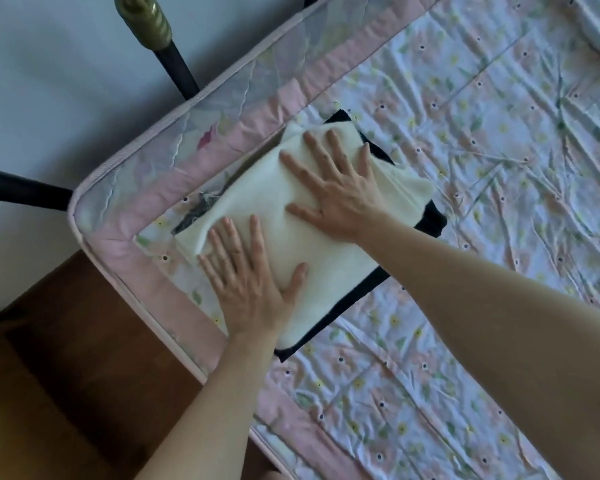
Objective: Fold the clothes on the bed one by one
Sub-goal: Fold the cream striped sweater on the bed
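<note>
— What do you have closest to you?

— My left hand [248,277], fingers straight and spread, pressing flat on the near end of the folded cream garment [291,220]. It grips nothing.

— And the other one?

— My right hand [336,188] lies further along the same garment, palm down, fingers splayed and straight, also gripping nothing.

— Where does the garment sit?

— Near the corner of the bed, on top of a dark folded garment [430,220] whose edges stick out around it. Both rest on the floral sheet [464,306].

— Beyond that?

— The mattress edge [222,109], then a dark bedpost [177,67] with a brass fitting, and wooden floor [66,375] on my left.
</note>
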